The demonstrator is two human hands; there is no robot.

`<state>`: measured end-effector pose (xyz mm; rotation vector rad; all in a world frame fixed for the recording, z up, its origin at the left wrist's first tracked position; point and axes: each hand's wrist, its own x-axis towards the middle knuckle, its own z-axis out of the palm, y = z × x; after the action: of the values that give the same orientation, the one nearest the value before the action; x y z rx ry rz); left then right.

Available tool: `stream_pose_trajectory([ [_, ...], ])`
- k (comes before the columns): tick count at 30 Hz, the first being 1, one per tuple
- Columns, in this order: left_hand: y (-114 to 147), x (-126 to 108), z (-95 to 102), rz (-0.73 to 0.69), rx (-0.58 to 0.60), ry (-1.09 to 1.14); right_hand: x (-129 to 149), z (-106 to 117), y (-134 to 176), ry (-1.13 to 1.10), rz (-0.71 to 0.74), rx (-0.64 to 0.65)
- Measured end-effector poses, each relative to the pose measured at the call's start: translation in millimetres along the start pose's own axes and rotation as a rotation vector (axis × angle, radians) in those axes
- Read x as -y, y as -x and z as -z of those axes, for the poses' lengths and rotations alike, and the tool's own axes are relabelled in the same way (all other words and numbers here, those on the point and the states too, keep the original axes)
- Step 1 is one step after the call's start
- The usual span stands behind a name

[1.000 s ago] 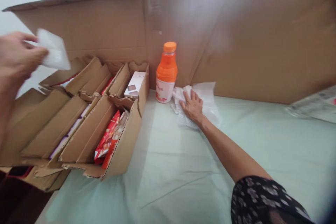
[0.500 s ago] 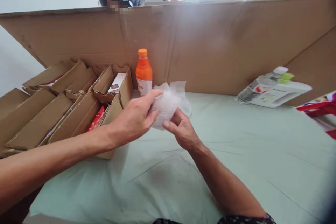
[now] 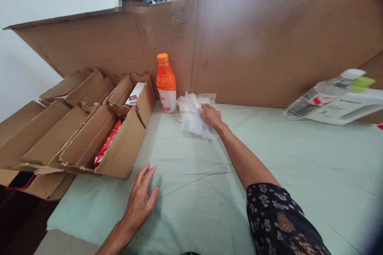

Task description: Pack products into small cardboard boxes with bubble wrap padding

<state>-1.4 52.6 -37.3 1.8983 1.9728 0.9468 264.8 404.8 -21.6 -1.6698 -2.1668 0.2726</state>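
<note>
My right hand [image 3: 211,115] reaches far forward, its fingers curled on the right side of a pile of crumpled, see-through plastic wrap [image 3: 193,121]. The fingertips are partly lost against the plastic. Nearer to me, my left hand [image 3: 140,197] hovers low above the pale green cloth [image 3: 191,207], fingers apart and holding nothing. An orange bottle [image 3: 166,85] with an orange cap stands upright just left of the plastic pile.
Cardboard boxes with dividers [image 3: 131,143] fill the left, holding a red packet [image 3: 108,142] and a white box [image 3: 135,93]. At right, a clear bottle [image 3: 321,97] leans on a white jug [image 3: 356,107]. Behind rises a cardboard wall [image 3: 254,48]; two people are beyond it.
Both hands held white plastic wrap together in mid-air. My left hand has let go and drawn back toward me; my right hand has moved forward onto the pile. The view has shifted slightly.
</note>
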Motion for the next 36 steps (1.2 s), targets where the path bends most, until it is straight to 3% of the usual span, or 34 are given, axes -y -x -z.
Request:
stream_pose_trajectory([
  [2, 10.8, 8.6, 4.2, 0.061, -0.082, -0.02, 4.3, -11.7, -1.4, 0.001, 0.039, 0.011],
  [4, 17.3, 12.9, 11.6, 0.093, -0.162, -0.032, 4.7, -8.4, -7.9, 0.007, 0.068, 0.019],
  [8, 31.3, 18.5, 19.7, 0.095, -0.247, -0.021, 11.2, 28.0, -11.0, 0.044, 0.081, -0.016],
  [12, 46.3, 26.7, 18.7, 0.185, -0.388, 0.036, 57.4, 45.5, 27.3, -0.148, 0.234, -0.063],
  [15, 46.5, 37.2, 19.4, 0.323, -0.526, 0.103, 118.6, 21.2, 54.1, -0.369, 0.376, 0.123],
  [19, 31.4, 48.1, 18.2, 0.391, -0.602, 0.214, 202.3, -32.4, 56.8, -0.602, 0.388, 0.37],
  [23, 19.6, 50.1, 13.7, 0.369, -0.596, 0.318, 244.0, -64.5, 58.2, -0.649, 0.358, 0.366],
  [26, 24.8, 53.4, 12.9, 0.37, -0.583, 0.353, 232.2, -64.6, 78.2, -0.648, 0.313, 0.306],
  [31, 47.0, 63.7, 14.2, 0.439, -0.498, 0.407, 153.2, -29.4, 115.0, -0.452, 0.256, 0.094],
  [36, 55.0, 43.5, 7.5, 0.3, -0.327, 0.303, 82.1, 16.5, 99.5, -0.07, -0.029, -0.129],
])
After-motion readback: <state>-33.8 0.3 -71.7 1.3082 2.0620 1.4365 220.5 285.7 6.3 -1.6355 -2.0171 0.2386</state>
